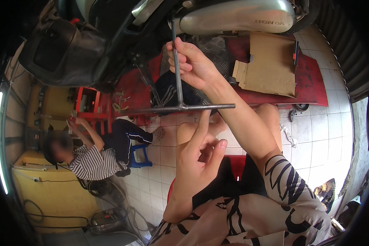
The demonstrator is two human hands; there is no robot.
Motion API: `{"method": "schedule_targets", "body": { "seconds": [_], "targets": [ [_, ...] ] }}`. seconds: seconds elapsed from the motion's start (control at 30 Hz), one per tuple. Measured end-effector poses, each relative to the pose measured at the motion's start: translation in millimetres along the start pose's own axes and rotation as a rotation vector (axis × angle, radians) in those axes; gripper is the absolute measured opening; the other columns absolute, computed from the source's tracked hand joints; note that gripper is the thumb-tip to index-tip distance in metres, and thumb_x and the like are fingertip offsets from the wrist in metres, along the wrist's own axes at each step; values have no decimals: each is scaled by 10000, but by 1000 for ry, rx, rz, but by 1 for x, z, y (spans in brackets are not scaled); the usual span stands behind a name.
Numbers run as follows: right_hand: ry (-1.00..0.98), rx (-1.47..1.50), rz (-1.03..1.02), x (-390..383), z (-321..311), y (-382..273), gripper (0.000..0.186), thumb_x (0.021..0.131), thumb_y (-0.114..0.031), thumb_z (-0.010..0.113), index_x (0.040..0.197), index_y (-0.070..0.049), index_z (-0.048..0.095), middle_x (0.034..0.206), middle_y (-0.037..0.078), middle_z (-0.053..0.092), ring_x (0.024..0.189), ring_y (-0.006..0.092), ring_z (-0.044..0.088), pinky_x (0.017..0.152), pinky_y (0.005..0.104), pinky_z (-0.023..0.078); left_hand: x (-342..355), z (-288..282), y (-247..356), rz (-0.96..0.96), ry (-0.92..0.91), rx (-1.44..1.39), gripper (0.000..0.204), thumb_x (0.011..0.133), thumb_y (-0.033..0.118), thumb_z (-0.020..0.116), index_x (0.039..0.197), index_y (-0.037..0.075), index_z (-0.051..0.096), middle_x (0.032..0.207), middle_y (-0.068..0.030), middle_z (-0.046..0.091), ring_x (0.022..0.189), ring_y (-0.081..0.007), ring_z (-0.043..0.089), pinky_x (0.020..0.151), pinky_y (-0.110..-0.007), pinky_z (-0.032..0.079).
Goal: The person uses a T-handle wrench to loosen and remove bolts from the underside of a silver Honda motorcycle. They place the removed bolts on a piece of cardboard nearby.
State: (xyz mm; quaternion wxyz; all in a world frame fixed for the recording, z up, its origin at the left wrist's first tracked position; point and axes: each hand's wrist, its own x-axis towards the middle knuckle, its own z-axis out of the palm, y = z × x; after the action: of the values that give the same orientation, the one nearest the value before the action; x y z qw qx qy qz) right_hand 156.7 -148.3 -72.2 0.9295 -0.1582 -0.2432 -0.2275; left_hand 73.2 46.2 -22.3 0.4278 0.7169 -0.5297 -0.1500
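Observation:
My right hand [188,63] is wrapped round the upright shaft of a dark metal T-bar tool [181,94], whose top reaches the motorbike [65,57] beside a silver exhaust housing [229,18]. The tool's crossbar lies horizontally at the bottom. My left hand [199,158] is just below it, index finger stretched up to the crossbar, apparently touching it, thumb raised and the other fingers loosely curled, gripping nothing. Behind the tool are a black metal plate and dark cloth on a red lift platform [309,78].
An opened cardboard box [266,65] lies on the platform. At left a co-worker in a striped top [92,164] handles something small, near a blue stool [140,156] and red rack [88,98]. Hoses and a compressor [106,221] are at lower left; white tiled floor [320,127] surrounds my red seat.

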Motion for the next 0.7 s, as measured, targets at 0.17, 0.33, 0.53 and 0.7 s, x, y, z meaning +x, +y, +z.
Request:
{"method": "schedule_targets", "body": {
  "seconds": [0.17, 0.33, 0.53, 0.7],
  "targets": [
    [17, -16, 6, 0, -3, 0, 275, 978, -279, 515, 972, -7, 553, 608, -69, 397, 442, 6, 301, 420, 165, 246, 4, -4, 0, 9, 287, -41, 707, 874, -4, 538, 1467, -47, 155, 637, -36, 575, 587, -41, 506, 580, -164, 407],
    [26, 42, 4, 2, -2, 0, 273, 979, -273, 514, 959, -3, 546, 601, -69, 390, 436, 3, 292, 409, 163, 235, -4, -5, -7, -165, 75, -7, 713, 877, 16, 545, 1464, -55, 145, 604, -25, 575, 559, -57, 510, 585, -170, 405],
    [137, -103, 72, -4, -4, -9, 283, 997, -264, 460, 830, -47, 532, 513, -72, 336, 392, 17, 264, 398, 190, 224, -11, -14, -17, 555, 271, -295, 519, 916, 117, 552, 1326, -134, 358, 570, -51, 514, 463, -75, 432, 472, -226, 330],
    [270, -217, 200, -31, -12, -16, 270, 959, -183, 493, 735, -37, 531, 447, -52, 319, 349, 48, 255, 363, 217, 199, 21, -52, -24, 252, 508, -151, 332, 965, 144, 486, 1178, -105, 536, 560, -12, 474, 445, -36, 337, 435, -206, 211]
  ]
}}
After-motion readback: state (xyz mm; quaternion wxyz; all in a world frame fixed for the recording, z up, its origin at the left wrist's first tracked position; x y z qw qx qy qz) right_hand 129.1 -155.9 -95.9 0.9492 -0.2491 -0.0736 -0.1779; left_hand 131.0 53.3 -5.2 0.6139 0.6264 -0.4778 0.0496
